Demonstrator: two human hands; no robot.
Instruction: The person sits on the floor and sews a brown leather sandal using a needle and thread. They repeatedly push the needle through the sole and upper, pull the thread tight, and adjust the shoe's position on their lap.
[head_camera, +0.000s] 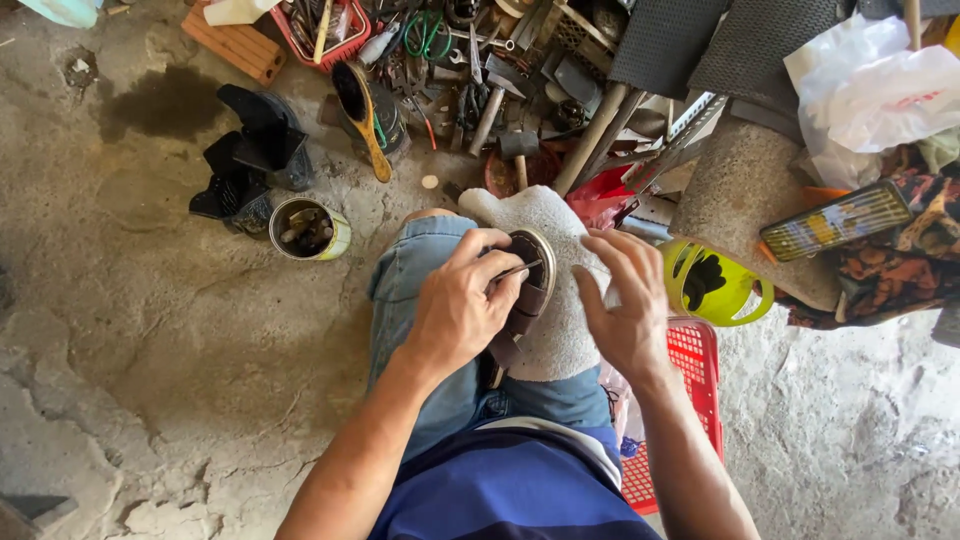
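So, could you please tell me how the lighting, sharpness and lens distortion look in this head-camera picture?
Head view: even, soft daylight with no glare; left hand, right hand and the shoe on the white cloth are sharp; wide-angle lens bends the edges; a dark stain marks the concrete floor.

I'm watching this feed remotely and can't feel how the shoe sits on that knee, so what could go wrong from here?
1. The left hand works a thin tool at the sandal; a slip could jab the right hand pressing close beside it.
2. The sandal rests only on a pale cloth over the knee, so it may slide.
3. The open tin can stands near the leg and could be knocked over.
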